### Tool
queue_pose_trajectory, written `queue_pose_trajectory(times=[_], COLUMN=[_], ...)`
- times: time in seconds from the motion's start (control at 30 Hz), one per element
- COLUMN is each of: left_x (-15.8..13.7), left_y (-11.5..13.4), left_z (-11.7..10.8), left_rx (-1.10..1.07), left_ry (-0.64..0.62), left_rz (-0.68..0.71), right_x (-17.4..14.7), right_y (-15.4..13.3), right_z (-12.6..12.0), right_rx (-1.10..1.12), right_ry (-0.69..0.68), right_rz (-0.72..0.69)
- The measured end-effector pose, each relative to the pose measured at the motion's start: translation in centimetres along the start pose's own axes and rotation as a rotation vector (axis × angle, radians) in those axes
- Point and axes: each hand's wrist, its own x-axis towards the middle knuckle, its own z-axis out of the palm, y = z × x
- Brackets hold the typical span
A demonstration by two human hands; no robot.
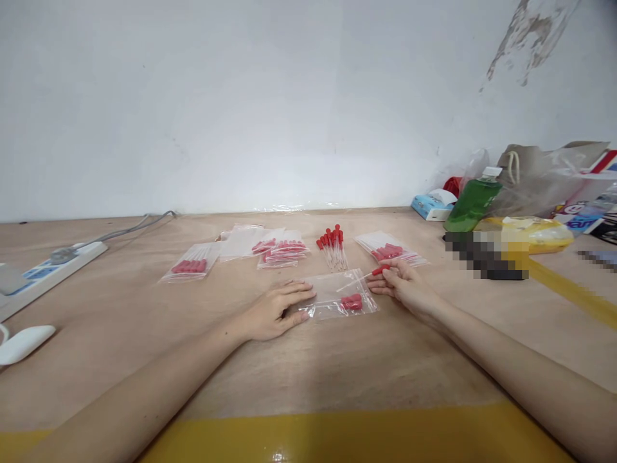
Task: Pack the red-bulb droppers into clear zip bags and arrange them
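Observation:
A clear zip bag (325,299) lies flat on the wooden table, with red-bulbed droppers (351,301) inside near its right end. My left hand (277,310) rests open at the left end of the bag, its fingers stretched out and touching the plastic. Pinched in my right hand (402,286) is a dropper (380,270) with a red bulb and a thin pale stem. The stem points left over the bag. Just behind lies a loose pile of droppers (332,244), bulbs toward the wall.
Filled bags lie at the left (190,263), mid-left (284,247) and right (388,247). At the far left are a power strip (53,276) and a white plastic object (26,344). A green bottle (475,199), tissue pack (431,207) and yellow package (540,235) stand at the right.

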Motion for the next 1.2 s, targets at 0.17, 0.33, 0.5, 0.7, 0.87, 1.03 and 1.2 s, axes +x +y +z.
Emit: queue_pose_trajectory(times=[0.17,0.33,0.5,0.7,0.87,1.03,1.2], left_x=[0.0,0.0,0.0,0.0,0.0,0.1,0.0], left_y=[0.2,0.0,-0.1,-0.1,-0.2,-0.2,-0.4], left_z=[-0.1,0.0,0.1,0.1,0.2,0.1,0.2], left_rx=[-0.003,0.004,-0.007,-0.009,-0.004,0.001,0.002], left_ry=[0.017,0.008,0.015,0.02,0.013,0.011,-0.005], left_rz=[-0.013,-0.005,0.002,0.007,-0.005,-0.012,0.004], right_x=[-0.1,0.1,0.6,0.7,0.5,0.6,2.4], right_y=[-0.6,-0.4,0.0,0.1,0.1,-0.4,-1.3], right_z=[-1.4,-0.5,0.9,1.0,1.4,0.9,0.6], right_rx=[-0.416,-0.652,-0.572,-0.659,-0.657,-0.47,-0.563], right_ry=[-0.299,-0.307,-0.247,-0.176,-0.202,-0.361,-0.067], right_rz=[-0.128,-0.321,-0.27,-0.349,-0.431,-0.272,-0.224])
